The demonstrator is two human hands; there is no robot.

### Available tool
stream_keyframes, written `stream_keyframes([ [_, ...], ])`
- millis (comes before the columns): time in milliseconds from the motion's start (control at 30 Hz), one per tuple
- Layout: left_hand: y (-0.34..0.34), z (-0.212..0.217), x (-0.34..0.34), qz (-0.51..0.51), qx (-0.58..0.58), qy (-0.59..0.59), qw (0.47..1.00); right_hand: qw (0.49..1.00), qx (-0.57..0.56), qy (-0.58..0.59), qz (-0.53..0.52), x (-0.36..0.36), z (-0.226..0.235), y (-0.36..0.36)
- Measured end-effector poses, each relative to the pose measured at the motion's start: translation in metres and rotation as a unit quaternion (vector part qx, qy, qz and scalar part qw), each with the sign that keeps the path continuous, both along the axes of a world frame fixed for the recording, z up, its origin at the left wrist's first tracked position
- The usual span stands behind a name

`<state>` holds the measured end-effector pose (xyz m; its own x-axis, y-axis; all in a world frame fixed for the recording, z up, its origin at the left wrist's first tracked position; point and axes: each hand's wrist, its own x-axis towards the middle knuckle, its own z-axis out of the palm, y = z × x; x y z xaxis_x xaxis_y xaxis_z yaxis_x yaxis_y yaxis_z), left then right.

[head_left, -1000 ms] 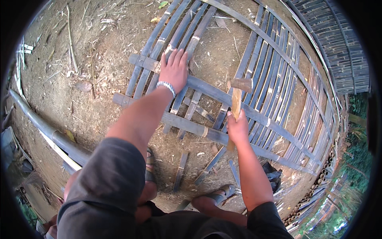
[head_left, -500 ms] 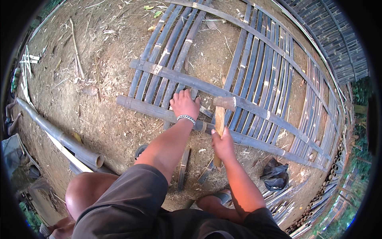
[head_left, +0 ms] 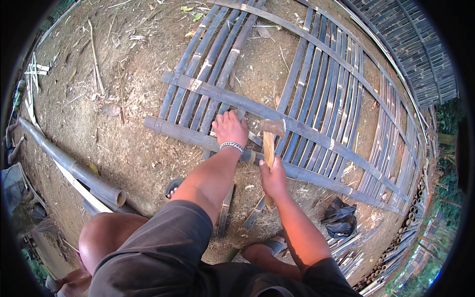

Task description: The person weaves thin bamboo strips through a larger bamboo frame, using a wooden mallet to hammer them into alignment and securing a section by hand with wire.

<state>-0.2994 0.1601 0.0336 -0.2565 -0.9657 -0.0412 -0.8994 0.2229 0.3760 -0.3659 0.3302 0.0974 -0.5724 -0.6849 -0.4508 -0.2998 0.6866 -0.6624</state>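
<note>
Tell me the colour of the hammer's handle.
Pale yellowish tan wood, on the hammer held in the right hand; the head view shows it best.

A person in dark grey shorts and a dark short-sleeved top, forearms bare; a silver chain bracelet (head_left: 231, 145) circles the left wrist (just behind the left hand (head_left: 229, 127)), with dark sandals (head_left: 273, 244) on the feet.

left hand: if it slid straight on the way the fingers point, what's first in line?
The left hand lies palm down on the near bamboo crosspiece, fingers pointing away from the person. Straight ahead, it would likely first meet the next bamboo crosspiece lying over the slats; the gap between them is hard to judge.
</note>
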Motion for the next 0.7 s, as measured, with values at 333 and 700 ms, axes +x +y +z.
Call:
stream_keyframes([
  [333, -0.006, 0.003, 0.002, 0.005, 0.046, 0.019, 0.999, 0.945, -0.323, 0.036, 0.043, -0.008, 0.058, -0.082],
  [700, -0.006, -0.001, 0.003, 0.018, 0.042, 0.058, 0.997, 0.978, -0.135, 0.123, 0.099, -0.032, 0.024, -0.101],
])
